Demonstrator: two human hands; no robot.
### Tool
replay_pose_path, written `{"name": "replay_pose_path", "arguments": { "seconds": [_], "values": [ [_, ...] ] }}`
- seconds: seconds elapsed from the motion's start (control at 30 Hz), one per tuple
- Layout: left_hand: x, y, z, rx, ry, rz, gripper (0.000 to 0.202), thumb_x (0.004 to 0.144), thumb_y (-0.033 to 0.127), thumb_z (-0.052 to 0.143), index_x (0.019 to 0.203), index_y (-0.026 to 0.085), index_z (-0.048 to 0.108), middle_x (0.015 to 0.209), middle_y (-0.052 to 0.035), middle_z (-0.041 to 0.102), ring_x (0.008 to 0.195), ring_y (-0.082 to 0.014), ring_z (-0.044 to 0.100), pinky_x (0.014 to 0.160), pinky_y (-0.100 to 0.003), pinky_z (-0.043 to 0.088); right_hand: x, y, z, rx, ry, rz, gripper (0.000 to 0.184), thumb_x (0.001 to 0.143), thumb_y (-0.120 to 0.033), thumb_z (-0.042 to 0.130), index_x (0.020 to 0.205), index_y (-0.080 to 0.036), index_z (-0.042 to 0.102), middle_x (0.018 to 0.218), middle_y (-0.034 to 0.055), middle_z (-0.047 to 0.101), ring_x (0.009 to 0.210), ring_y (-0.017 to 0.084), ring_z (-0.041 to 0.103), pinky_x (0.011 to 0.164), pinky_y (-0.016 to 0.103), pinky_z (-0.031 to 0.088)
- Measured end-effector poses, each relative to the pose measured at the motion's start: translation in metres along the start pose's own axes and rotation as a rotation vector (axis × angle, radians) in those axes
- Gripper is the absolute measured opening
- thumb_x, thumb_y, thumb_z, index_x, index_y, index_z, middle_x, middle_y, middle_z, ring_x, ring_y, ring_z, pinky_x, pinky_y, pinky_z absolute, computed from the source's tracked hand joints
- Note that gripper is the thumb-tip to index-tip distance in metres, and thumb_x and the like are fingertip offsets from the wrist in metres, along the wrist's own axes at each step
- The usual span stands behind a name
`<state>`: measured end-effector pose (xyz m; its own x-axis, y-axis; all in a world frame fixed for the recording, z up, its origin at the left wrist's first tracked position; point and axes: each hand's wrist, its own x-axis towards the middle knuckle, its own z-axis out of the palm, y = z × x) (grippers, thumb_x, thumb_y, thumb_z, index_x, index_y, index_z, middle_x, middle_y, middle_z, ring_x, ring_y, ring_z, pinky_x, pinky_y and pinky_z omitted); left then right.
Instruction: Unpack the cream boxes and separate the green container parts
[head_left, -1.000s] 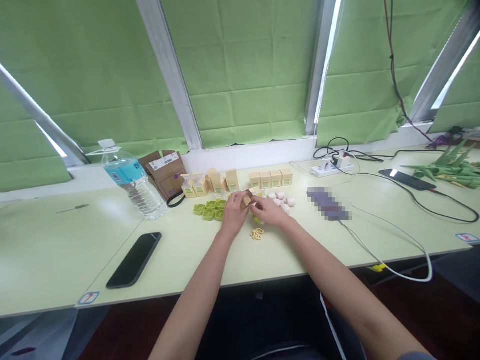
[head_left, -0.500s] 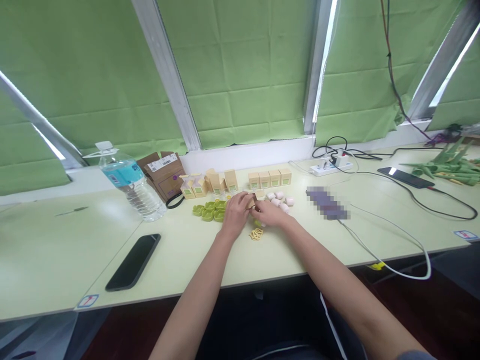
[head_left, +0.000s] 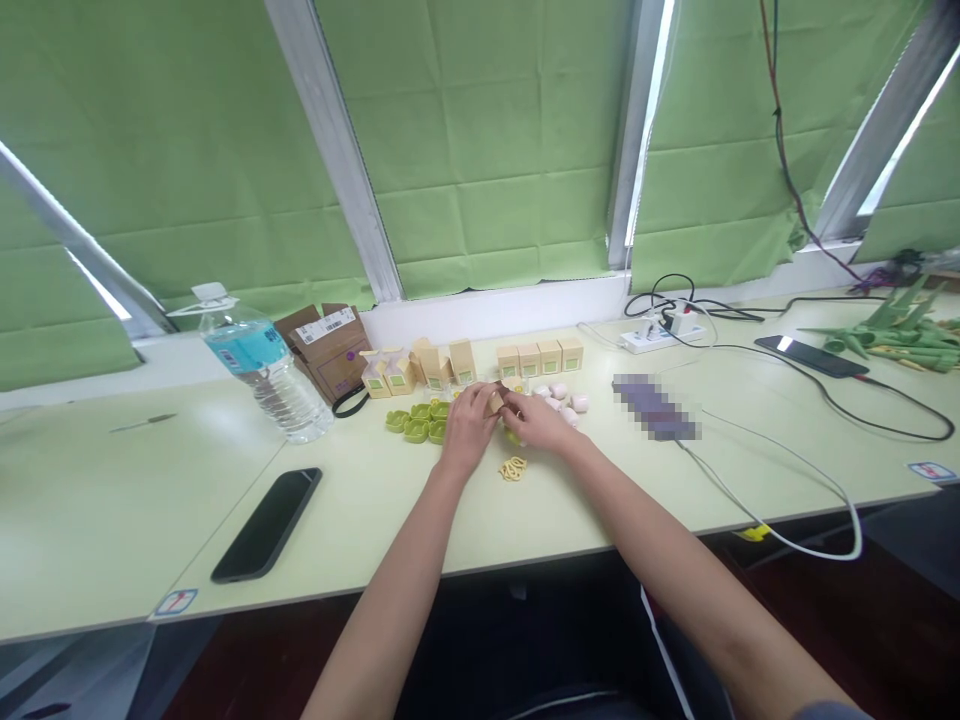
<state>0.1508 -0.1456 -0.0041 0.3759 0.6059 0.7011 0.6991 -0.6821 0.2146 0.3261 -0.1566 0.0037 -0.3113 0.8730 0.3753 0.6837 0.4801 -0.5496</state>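
My left hand [head_left: 466,424] and my right hand [head_left: 538,421] meet over the pale green table [head_left: 112,500], both closed on one small tan box [head_left: 494,402] held between the fingertips. Green flower-shaped pieces [head_left: 417,420] lie just left of my left hand. A small yellow piece [head_left: 514,467] lies on the table under my right wrist. Pink round pieces [head_left: 568,402] sit right of my right hand. Behind my hands, a row of small tan boxes [head_left: 540,356] stands upright, with more boxes [head_left: 420,368] to the left, some with open flaps.
A water bottle [head_left: 259,365] and an open brown carton [head_left: 328,345] stand at the left. A black phone [head_left: 268,523] lies near the front edge. A power strip [head_left: 660,333], cables [head_left: 810,480], another phone [head_left: 802,354] and green cone shapes [head_left: 900,335] are at the right.
Half a second ago the small box's flap stood open between my fingers; now my hands are pressed closer on it. Nothing else has moved.
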Motion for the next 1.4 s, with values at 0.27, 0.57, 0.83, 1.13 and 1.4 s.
{"name": "replay_pose_path", "arguments": {
  "seconds": [0.27, 0.57, 0.83, 1.13, 1.4],
  "values": [
    [-0.001, 0.0, 0.002, 0.007, -0.028, -0.015, 0.052, 0.086, 0.013, 0.065, 0.134, 0.025, 0.049, 0.129, -0.0111, 0.059, 0.123, -0.0285, 0.055, 0.101, -0.045, 0.046, 0.0, 0.001, 0.0, -0.022, 0.007, 0.01, 0.017, 0.097, -0.033, 0.048, 0.096, -0.021, 0.06, 0.081, 0.0049, 0.07, 0.07, 0.02, 0.057, 0.06, 0.028, 0.03],
    [-0.002, -0.012, 0.0, -0.086, 0.054, -0.114, 0.055, 0.088, 0.019, 0.064, 0.139, 0.028, 0.047, 0.129, -0.0106, 0.059, 0.121, -0.0298, 0.056, 0.1, -0.048, 0.047, -0.002, 0.0, -0.007, 0.118, 0.172, -0.008, 0.019, 0.098, -0.035, 0.044, 0.1, -0.022, 0.058, 0.08, 0.0023, 0.07, 0.071, 0.019, 0.06, 0.068, 0.028, 0.038],
    [-0.001, -0.011, -0.001, -0.168, 0.158, -0.205, 0.047, 0.086, 0.024, 0.067, 0.13, 0.025, 0.053, 0.127, -0.0097, 0.059, 0.12, -0.0263, 0.056, 0.104, -0.045, 0.046, -0.004, 0.001, -0.01, 0.22, 0.36, -0.007, 0.024, 0.097, -0.041, 0.043, 0.095, -0.021, 0.057, 0.069, 0.0, 0.062, 0.062, 0.016, 0.055, 0.062, 0.026, 0.037],
    [-0.001, -0.012, 0.0, -0.164, 0.201, -0.35, 0.044, 0.071, 0.044, 0.083, 0.103, 0.021, 0.062, 0.123, -0.0117, 0.049, 0.123, -0.0312, 0.053, 0.103, -0.049, 0.048, -0.002, 0.006, -0.012, 0.232, 0.407, 0.027, 0.027, 0.096, -0.043, 0.042, 0.093, -0.021, 0.056, 0.068, 0.0008, 0.062, 0.06, 0.016, 0.055, 0.06, 0.027, 0.037],
    [-0.002, -0.008, -0.003, -0.147, 0.037, -0.411, 0.047, 0.07, 0.054, 0.081, 0.098, 0.021, 0.063, 0.145, -0.0126, 0.037, 0.124, -0.0323, 0.055, 0.107, -0.049, 0.046, -0.002, 0.007, -0.009, 0.252, 0.432, 0.006, 0.025, 0.095, -0.043, 0.046, 0.089, -0.021, 0.057, 0.063, -0.0018, 0.058, 0.055, 0.015, 0.051, 0.058, 0.026, 0.035]
  ]
}}
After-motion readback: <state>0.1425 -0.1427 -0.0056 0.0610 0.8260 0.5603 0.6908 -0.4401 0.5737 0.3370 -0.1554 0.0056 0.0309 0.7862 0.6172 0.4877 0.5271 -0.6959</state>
